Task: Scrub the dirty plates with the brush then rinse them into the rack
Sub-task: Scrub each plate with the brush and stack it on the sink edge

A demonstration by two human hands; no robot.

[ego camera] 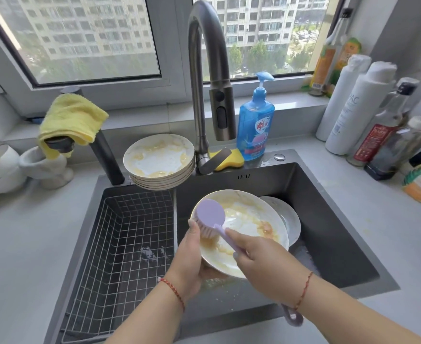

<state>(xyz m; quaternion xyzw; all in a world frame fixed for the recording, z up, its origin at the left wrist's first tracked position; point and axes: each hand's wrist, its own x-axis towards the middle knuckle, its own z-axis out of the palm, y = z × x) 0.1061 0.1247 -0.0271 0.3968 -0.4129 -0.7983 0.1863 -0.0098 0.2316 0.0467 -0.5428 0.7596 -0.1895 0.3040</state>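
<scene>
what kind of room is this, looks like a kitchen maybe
Most likely a home kitchen, at the sink under a window. A tall faucet, a blue dish soap bottle and a stack of dirty plates on the rim point to that.

Lilac brush (210, 215) on dirty plate (251, 219), both hands gripping, over sink (328, 219).

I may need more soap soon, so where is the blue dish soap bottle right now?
In the head view, the blue soap bottle stands on the sink's back ledge, right of the faucet, beside the yellow sponge.
</scene>
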